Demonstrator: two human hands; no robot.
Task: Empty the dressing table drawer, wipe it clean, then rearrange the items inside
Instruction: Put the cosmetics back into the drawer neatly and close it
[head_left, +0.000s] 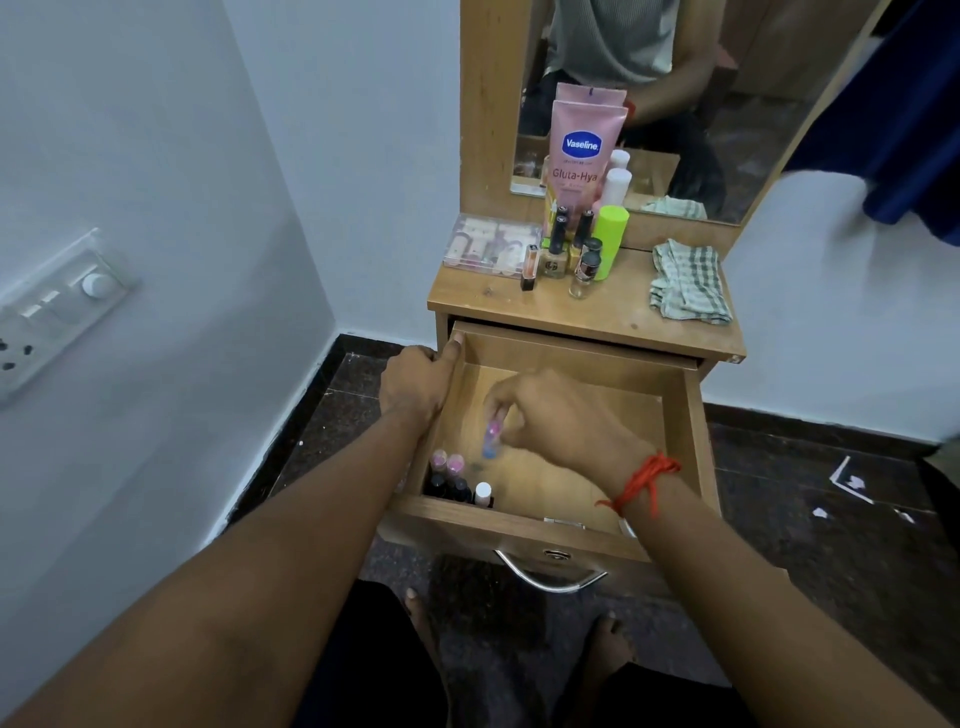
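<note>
Small bottle with pink cap and blue body (491, 441), pinched by the right hand (561, 421) inside the open wooden drawer (693, 441).
The bottle is blurred and perhaps does not touch the bottom. The left hand (415, 384) grips the drawer's left wall. A group of little capped bottles (457, 480) stands in the near left corner. A green checked cloth (688, 283) lies on the wooden table top (597, 317).

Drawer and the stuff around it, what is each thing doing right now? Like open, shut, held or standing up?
drawer, pulled open.
left hand, grips the drawer's left wall.
right hand, pinches the pink-and-blue bottle.
pink-and-blue bottle, held inside the drawer, blurred.
corner bottles, standing capped in the drawer's front left corner.
Vaseline tube, standing on the tabletop.
checked cloth, lying rumpled on the tabletop.
</note>
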